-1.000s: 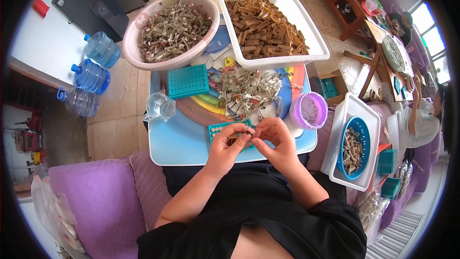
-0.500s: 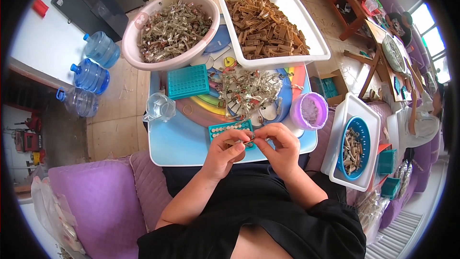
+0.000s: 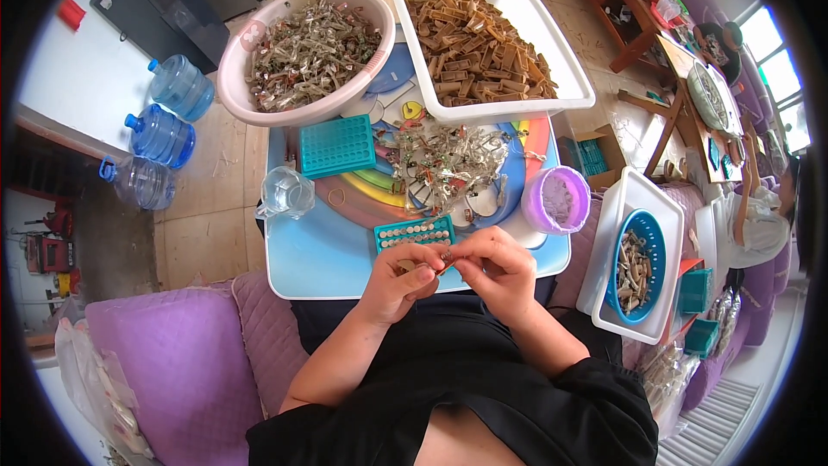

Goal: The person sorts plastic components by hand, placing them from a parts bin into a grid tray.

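Pinching a small part [image 3: 445, 262] between their fingertips, the left hand [image 3: 393, 283] and the right hand [image 3: 498, 274] met just over the middle of the near edge of the worktop [image 3: 319, 255]. Both were closed on it, thumbs against forefingers; the fingers hid most of the part, so its exact shape could not be told. A tan bit also showed among the left fingers.

Just beyond them sat a teal rack [image 3: 416, 234] with rows of whitish round pieces, its near right corner covered by the hands. Past that, a loose heap of clear and metallic bits [image 3: 448, 164] spread over the centre, lying between the hands and the far edge. An unfilled teal rack [image 3: 338, 147] lay toward the far left corner, a clear pitcher [image 3: 287, 192] stood by the left edge, and a purple tub [image 3: 540, 217] stood near the right edge. Crowding the far edge were a pink basin [image 3: 231, 78], heaped with similar bits, at the left, and a white tray [image 3: 556, 39] of brown cases at the right.

Off the right edge, a white bin [image 3: 595, 289] held a blue basket [image 3: 660, 242] of pale pieces; off the left edge, water bottles [image 3: 177, 91] stood on the floor.
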`<state>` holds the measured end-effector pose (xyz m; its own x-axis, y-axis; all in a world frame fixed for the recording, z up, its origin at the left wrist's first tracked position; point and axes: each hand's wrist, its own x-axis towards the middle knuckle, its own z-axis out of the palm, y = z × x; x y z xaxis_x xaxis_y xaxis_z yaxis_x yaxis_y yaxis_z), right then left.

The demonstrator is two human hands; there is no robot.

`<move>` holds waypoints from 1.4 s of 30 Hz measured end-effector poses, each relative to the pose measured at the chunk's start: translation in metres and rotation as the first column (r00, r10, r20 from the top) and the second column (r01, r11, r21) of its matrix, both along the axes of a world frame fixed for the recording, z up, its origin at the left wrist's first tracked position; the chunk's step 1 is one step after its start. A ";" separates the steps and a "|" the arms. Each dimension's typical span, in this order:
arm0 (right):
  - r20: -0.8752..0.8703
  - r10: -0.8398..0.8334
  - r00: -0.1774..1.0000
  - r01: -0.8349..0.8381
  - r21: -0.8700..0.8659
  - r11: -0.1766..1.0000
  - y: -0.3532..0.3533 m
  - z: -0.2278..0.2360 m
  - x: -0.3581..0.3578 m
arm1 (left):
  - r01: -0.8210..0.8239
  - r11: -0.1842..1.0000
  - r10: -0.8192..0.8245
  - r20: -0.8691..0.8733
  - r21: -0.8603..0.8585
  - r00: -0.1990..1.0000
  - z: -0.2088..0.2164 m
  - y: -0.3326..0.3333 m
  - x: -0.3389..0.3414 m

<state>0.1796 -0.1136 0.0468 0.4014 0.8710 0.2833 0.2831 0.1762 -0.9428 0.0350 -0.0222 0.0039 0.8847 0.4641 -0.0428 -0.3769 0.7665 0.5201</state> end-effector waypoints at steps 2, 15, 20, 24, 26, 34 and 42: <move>0.035 -0.002 0.999 0.001 0.019 1.000 0.001 0.000 -0.001 | 0.008 1.000 -0.008 -0.006 -0.006 1.000 -0.001 0.001 0.001; 0.302 0.027 0.953 -0.053 0.078 0.996 0.001 0.003 0.007 | 0.036 0.999 -0.038 -0.164 -0.015 0.986 -0.002 0.004 0.000; 0.328 0.023 0.944 -0.061 0.107 0.992 -0.003 -0.005 0.008 | -0.031 0.998 0.040 -0.196 0.048 0.980 -0.003 -0.001 0.003; 0.421 -0.002 0.907 -0.082 0.180 0.980 -0.003 -0.004 0.014 | -0.023 0.998 0.035 -0.183 0.066 0.982 -0.006 -0.003 0.007; 0.430 -0.007 0.903 -0.074 0.172 0.982 -0.004 -0.007 0.015 | -0.030 0.996 0.046 -0.194 0.085 0.980 -0.005 -0.004 0.007; -0.238 0.008 0.971 -0.046 -0.154 0.987 -0.008 -0.015 0.006 | -0.125 0.985 0.151 -0.237 0.120 0.960 -0.001 -0.006 0.015; -0.700 0.054 0.712 -0.239 -0.170 0.956 0.000 -0.028 -0.007 | -0.196 0.942 0.261 -0.227 0.274 0.938 -0.011 -0.006 0.003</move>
<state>0.1727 -0.1139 0.0191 0.2643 0.9361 -0.2320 -0.4623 -0.0882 -0.8823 0.0379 -0.0280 -0.0075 0.7270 0.6771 -0.1136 -0.3552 0.5126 0.7818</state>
